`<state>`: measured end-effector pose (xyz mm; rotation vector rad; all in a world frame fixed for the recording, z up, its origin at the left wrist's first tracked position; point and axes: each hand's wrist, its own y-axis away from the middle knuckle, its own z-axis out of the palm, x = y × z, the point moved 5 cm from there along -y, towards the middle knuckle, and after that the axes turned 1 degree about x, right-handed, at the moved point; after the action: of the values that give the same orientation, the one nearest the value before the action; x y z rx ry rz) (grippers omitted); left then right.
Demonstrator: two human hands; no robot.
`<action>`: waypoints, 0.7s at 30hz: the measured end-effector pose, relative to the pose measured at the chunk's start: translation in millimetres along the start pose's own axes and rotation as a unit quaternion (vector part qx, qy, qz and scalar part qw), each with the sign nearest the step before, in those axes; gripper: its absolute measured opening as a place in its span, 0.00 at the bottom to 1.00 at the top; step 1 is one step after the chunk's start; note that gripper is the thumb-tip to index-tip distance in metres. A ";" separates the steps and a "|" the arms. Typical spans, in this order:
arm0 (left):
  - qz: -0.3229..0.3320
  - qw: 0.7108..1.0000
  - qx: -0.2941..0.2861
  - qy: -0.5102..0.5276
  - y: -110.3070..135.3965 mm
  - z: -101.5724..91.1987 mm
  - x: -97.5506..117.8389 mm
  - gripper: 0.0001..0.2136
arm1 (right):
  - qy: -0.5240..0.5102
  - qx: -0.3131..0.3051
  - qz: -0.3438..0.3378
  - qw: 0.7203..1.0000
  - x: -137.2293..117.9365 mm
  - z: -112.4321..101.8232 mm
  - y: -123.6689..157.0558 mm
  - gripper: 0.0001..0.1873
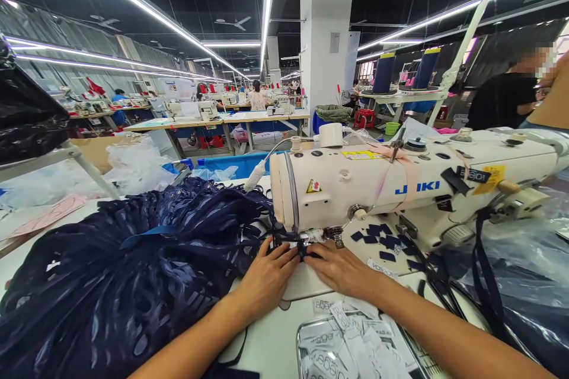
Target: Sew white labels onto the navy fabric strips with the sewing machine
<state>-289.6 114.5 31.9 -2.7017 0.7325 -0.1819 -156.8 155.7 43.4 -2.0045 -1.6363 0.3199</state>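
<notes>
Both hands meet at the needle area of a white sewing machine (347, 183). My left hand (270, 272) lies left of the presser foot (306, 238), its fingers bent over a navy fabric strap (302, 250). Close against the foot on the right, my right hand (340, 267) has its fingertips closed on the same dark piece. The strap is small and partly hidden under the fingers. A large heap of navy garments with straps (133, 272) spreads to the left of my left hand and runs up to the needle.
White printed labels (351, 343) fill a metal tray in front. Small dark fabric pieces (386, 243) lie on the machine bed. Dark straps and clear plastic (502, 272) are at the right. Behind are work tables (231, 120), thread cones (383, 74) and a person in black (502, 95).
</notes>
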 end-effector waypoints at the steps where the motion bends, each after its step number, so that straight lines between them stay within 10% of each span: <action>1: -0.003 1.000 -0.006 0.001 0.1 0.7 -0.1 0.16 | 0.003 0.000 0.000 1.000 -0.3 -0.3 0.1 0.12; 21: -0.055 0.994 -0.087 -0.029 -12.6 1.0 -12.7 0.19 | 0.040 -0.078 0.076 0.993 13.5 15.3 4.6 0.16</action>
<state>-294.3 131.6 34.9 -2.9010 0.6074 -0.0672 -157.3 171.8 30.2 -2.2355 -1.5042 0.1675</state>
